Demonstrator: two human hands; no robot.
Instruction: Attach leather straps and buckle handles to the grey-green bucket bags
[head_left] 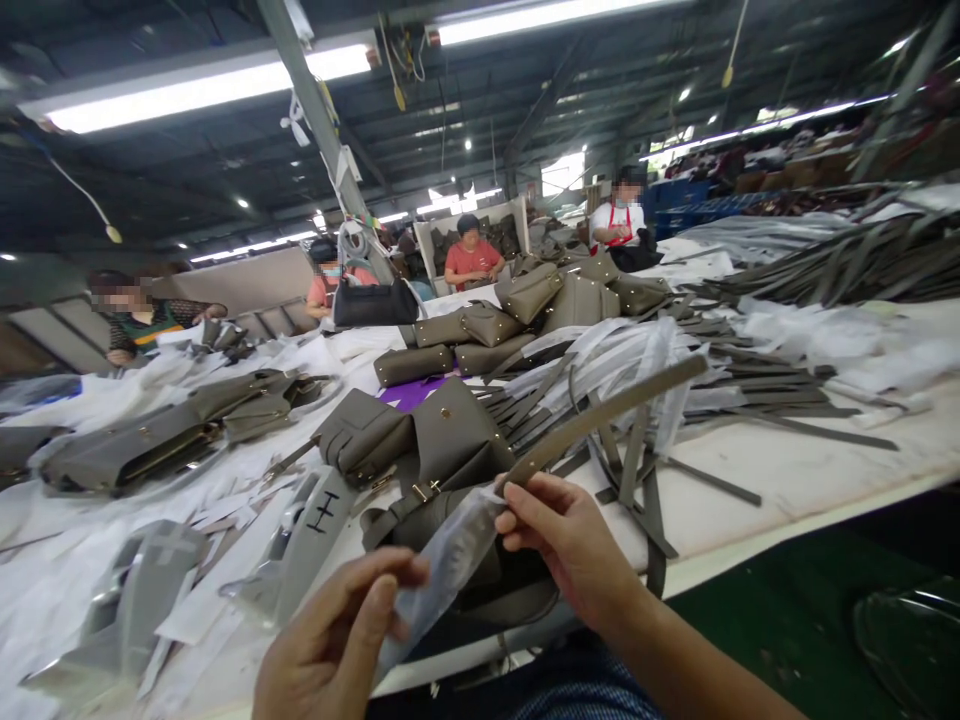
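Note:
My right hand (570,540) pinches a long dark olive strap (607,410) between thumb and fingers, close to the strap's lower end. The strap slants up to the right. From the pinch, a clear plastic sleeve (461,545) runs down to the left; how far the strap reaches inside it I cannot tell. Beside the sleeve's lower part is my left hand (337,630), thumb and fingers curved and apart, fingertips overlapping the plastic and slightly blurred. Just beyond both hands sits an olive handbag (457,430) with a gold buckle (427,490), its lower part partly hidden.
More olive bags (495,320) are piled at mid-table, others (142,440) at left. Loose straps (757,390), some in plastic, lie right. Grey wrapped pieces (300,540) rest front left on the white table (885,430). Several people, including one in a red shirt (472,262), work across it.

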